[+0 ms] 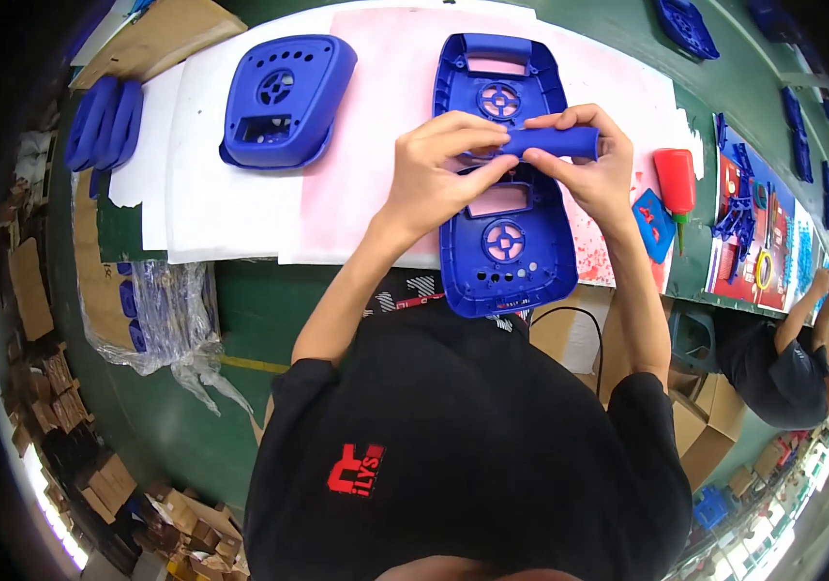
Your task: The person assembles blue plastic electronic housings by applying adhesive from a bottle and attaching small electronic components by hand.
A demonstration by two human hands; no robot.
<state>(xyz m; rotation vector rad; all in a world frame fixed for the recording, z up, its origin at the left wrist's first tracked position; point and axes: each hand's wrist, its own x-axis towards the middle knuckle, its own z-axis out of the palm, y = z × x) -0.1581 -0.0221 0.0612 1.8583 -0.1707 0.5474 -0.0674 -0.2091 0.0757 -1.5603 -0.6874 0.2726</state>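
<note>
My right hand [600, 169] is wrapped around a blue plastic tube-like piece [564, 142], with the thumb below it and the fingers over its top and right end. The thumb and fingertips of my left hand [434, 174] pinch the tube's left end; whether a small part is also between them is hidden. Beneath both hands lie two blue plastic shells, inner sides up. The far shell [547, 87] has a round vent and a handle slot. Its nearer counterpart [552, 276] reaches over the table's front edge, close to my body.
An assembled blue housing [322, 87] stands left on the paper-covered table [196, 194], near stacked blue parts [105, 124]. To the right are a red squeeze bottle [674, 179] and a small blue tray [648, 242] with red bits. A co-worker [782, 373] sits further right.
</note>
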